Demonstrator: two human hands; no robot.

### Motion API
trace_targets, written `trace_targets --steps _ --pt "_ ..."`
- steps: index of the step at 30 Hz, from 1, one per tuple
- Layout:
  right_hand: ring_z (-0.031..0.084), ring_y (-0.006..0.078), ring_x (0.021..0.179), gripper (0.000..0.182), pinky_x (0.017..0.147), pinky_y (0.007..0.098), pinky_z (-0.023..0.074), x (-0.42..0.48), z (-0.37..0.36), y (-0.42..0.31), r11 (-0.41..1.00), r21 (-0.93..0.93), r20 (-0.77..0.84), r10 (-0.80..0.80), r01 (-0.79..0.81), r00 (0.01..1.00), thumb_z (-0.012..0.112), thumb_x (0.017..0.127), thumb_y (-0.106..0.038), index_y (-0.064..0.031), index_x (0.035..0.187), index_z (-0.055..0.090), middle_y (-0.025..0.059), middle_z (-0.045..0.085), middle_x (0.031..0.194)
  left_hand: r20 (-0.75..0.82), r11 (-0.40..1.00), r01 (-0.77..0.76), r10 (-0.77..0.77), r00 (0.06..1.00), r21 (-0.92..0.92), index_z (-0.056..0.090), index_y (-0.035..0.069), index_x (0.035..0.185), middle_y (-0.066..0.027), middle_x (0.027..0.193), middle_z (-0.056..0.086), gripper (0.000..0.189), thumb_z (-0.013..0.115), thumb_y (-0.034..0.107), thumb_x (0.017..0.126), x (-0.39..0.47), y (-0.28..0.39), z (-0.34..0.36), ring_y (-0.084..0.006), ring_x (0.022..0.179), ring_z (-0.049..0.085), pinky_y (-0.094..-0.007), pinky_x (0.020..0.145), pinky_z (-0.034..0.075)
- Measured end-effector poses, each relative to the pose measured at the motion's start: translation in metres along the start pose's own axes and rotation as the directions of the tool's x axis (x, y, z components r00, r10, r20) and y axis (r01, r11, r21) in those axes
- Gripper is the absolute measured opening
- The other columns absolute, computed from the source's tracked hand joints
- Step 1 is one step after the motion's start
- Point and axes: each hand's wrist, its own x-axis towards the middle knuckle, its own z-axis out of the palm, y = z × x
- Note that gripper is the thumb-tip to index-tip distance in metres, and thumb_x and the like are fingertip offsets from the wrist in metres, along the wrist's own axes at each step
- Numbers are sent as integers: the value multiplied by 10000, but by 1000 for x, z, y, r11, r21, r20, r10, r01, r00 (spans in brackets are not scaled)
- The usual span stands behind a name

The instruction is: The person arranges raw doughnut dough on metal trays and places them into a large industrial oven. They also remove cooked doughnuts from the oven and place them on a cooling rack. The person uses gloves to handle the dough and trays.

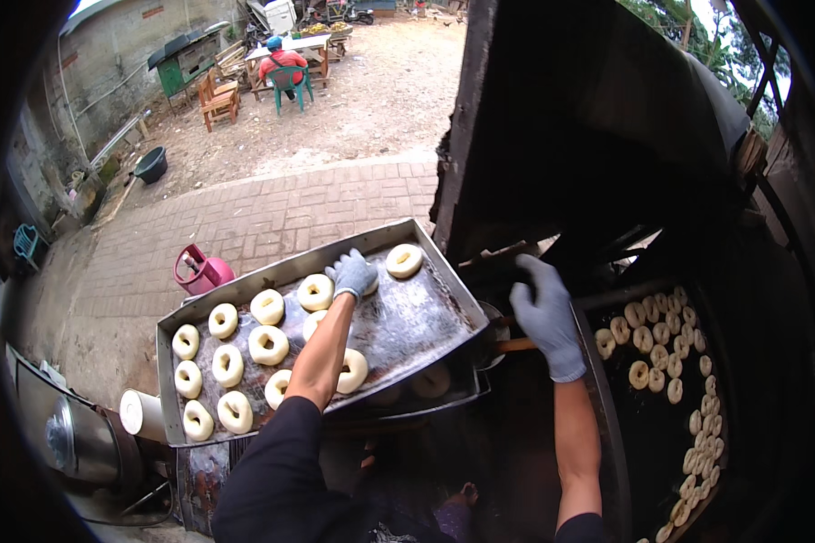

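Observation:
Pale dough rings [269, 345] lie in loose rows on a rectangular metal tray [407, 360]. My left hand [353, 274], in a grey glove, is closed over one dough ring [371, 284] near the tray's far side; most of that ring is hidden under the fingers. A single ring [404, 260] sits in the tray's far right corner. My right hand [547, 315], also gloved, hangs in the air right of the tray, thumb and fingers apart, with nothing in it. Right of it is a large dark pan [625, 434] with many smaller dough rings [659, 332] along its far and right sides.
A second tray [441, 404] is partly hidden under the first. Beyond stand a pink gas cylinder [207, 271] and a dark metal panel [472, 136]. A white bucket [142, 414] and a metal pot [85, 441] are at left. A person [282, 64] sits far off in a green chair.

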Motion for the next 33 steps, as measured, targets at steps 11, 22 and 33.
trace_targets --steps 11,22,33 --pt "664 383 996 445 872 461 538 89 240 76 909 -413 604 235 47 761 779 677 -315 -30 1005 684 246 668 1086 54 558 -120 285 957 -821 606 14 1066 -167 999 647 346 709 133 758 -86 -5 -58 -280 955 635 -363 857 510" --pt "662 388 986 462 819 442 534 -332 -254 93 454 -56 -553 727 -889 406 762 748 -235 -40 1125 581 219 674 1027 354 261 298 879 319 -918 587 -22 1200 -134 1058 654 431 716 190 848 -386 397 13 -187 946 634 -312 839 525" --pt "602 267 966 335 871 387 505 -583 -438 191 144 -181 -906 360 -973 222 651 892 -154 21 1164 564 169 597 1097 99 88 46 900 424 -995 287 -52 1485 -257 1472 410 822 689 360 899 -442 442 24 -301 1387 389 -358 1142 314"
